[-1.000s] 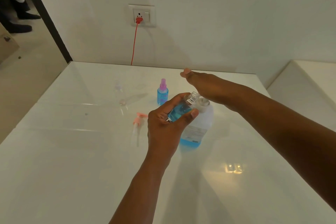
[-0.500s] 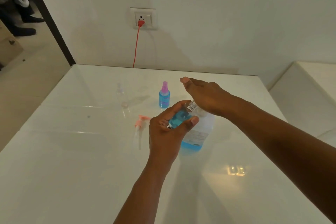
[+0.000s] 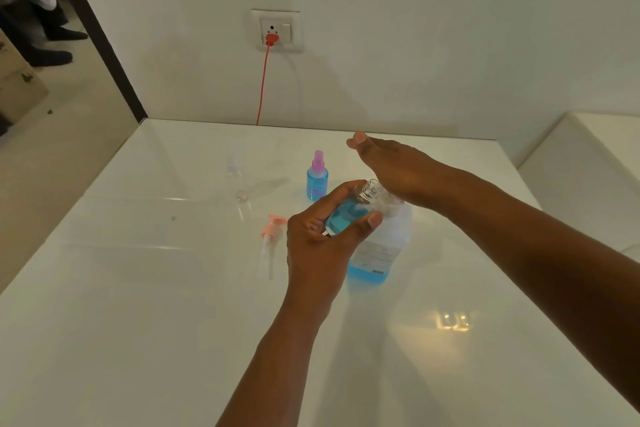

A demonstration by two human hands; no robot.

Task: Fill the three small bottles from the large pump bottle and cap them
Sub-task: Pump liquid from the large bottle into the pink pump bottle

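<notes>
My left hand (image 3: 318, 239) grips a small clear bottle (image 3: 346, 215) part full of blue liquid. It is tilted, and its uncapped neck points up and right. Just behind it stands the large bottle (image 3: 384, 246), pump removed, with blue liquid low in its base. My right hand (image 3: 391, 166) lies flat over the large bottle's top, fingers straight, holding nothing that I can see. A second small bottle (image 3: 317, 178), blue-filled with a purple spray cap, stands farther back. A third small bottle (image 3: 235, 172), clear and empty, stands to its left.
The pink pump head (image 3: 272, 239) with its tube lies on the white glossy table (image 3: 138, 322), left of my left hand. A red cord (image 3: 263, 83) runs from a wall socket down behind the table's far edge. A person stands in the doorway at far left.
My right hand has come down and in over the large bottle's mouth, beside the small bottle's neck. My left hand keeps its grip on the small bottle.
</notes>
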